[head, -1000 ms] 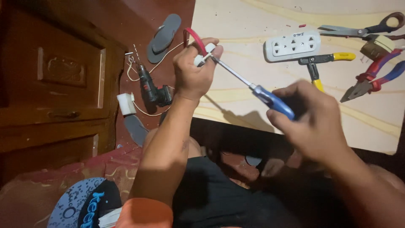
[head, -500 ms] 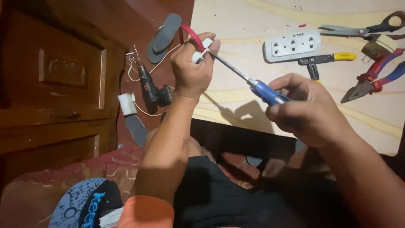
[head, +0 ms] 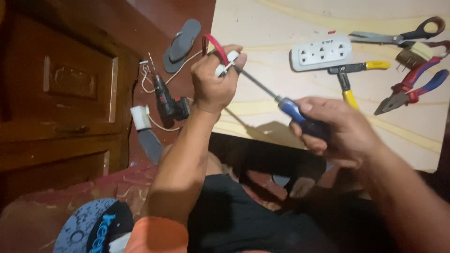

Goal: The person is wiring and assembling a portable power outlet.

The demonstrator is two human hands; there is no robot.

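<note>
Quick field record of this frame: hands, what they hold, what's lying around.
left hand: closed around a small white part with a red wire
right hand: grips the blue-handled screwdriver, tip at the white part
board: pale wooden sheet under the tools
on board: white power strip, scissors, red-and-blue pliers, yellow-handled tool
on floor: dark drill, grey sandal
left edge: wooden cabinet
</note>
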